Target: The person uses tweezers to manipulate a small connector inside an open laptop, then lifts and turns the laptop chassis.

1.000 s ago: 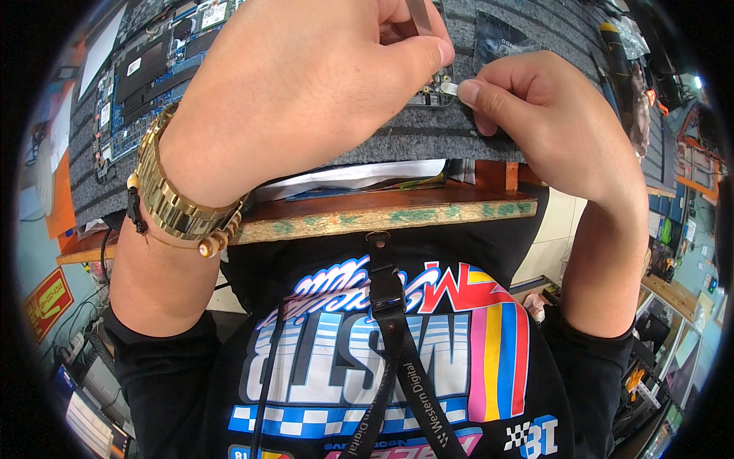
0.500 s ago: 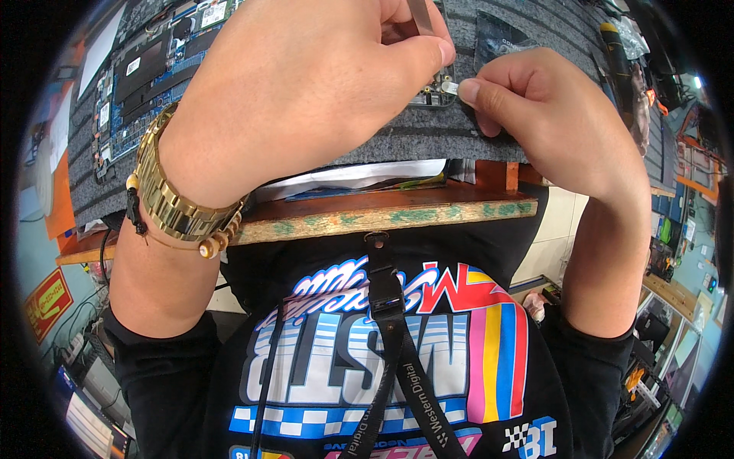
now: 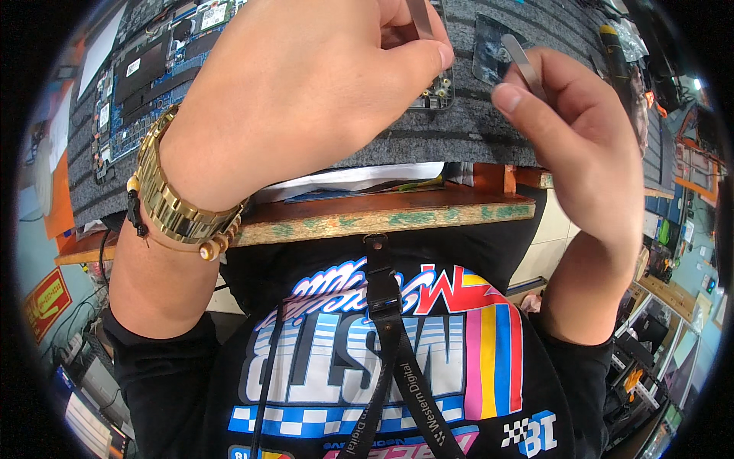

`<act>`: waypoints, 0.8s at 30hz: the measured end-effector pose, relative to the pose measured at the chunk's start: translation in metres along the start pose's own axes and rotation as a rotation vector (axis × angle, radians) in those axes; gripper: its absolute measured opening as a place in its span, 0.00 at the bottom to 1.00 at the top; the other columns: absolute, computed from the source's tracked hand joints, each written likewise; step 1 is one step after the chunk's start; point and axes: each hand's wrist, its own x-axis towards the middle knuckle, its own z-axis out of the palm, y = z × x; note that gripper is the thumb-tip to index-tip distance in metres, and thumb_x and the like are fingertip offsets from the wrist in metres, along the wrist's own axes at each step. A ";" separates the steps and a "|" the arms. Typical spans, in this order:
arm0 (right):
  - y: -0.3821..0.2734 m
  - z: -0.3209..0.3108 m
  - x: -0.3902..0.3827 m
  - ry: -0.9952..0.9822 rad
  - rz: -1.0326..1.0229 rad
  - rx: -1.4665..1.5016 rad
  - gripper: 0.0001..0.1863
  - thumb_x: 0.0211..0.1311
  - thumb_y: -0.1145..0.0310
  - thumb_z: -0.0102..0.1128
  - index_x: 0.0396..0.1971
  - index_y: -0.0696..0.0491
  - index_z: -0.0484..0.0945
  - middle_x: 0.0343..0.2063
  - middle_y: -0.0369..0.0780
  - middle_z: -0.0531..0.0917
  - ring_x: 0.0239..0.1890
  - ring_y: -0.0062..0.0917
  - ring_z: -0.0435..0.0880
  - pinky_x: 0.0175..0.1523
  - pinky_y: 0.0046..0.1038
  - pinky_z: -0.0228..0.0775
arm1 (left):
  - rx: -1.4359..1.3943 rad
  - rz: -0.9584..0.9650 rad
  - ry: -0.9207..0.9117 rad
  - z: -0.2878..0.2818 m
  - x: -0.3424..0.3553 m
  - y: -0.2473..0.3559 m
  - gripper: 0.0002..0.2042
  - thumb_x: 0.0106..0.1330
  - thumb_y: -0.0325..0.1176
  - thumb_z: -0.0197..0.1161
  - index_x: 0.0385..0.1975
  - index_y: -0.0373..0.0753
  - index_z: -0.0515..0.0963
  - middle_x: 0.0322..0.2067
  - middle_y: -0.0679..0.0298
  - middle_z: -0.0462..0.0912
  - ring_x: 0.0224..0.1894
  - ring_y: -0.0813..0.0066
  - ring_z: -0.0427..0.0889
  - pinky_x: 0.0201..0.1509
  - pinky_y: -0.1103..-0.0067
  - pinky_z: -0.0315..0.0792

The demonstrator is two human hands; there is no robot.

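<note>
My left hand (image 3: 306, 84), with a gold watch and beaded bracelets at the wrist, is closed on a flat grey metal tool (image 3: 420, 19) over a small open electronic part (image 3: 440, 96) with brass fittings, which it mostly hides. My right hand (image 3: 573, 130) grips a slim grey metal tool (image 3: 524, 61) between thumb and fingers, angled up and left above a dark plastic bag (image 3: 489, 42). Left of my hands lies an exposed laptop circuit board (image 3: 145, 76) with blue and black sections, partly behind my left hand. All rest on a grey striped mat (image 3: 405, 141).
A wooden bench edge (image 3: 382, 218) runs in front of my body, with papers (image 3: 352, 176) on a shelf beneath the mat. A black and yellow screwdriver (image 3: 610, 50) and clear bags (image 3: 633, 42) lie at the far right; white paper (image 3: 99, 34) is at the upper left.
My right hand has moved right and turned; a grey metal tool now shows in it, and the small white piece earlier at its fingertips is no longer visible. My left hand is nearly still.
</note>
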 end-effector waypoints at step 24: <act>0.039 -0.006 -0.021 0.212 -0.491 0.447 0.34 0.96 0.51 0.32 0.61 0.67 0.80 0.42 0.47 0.81 0.40 0.33 0.80 0.51 0.41 0.78 | -0.337 -0.061 -0.126 -0.011 0.006 -0.007 0.09 0.82 0.31 0.70 0.47 0.31 0.92 0.30 0.66 0.92 0.31 0.81 0.83 0.35 0.77 0.77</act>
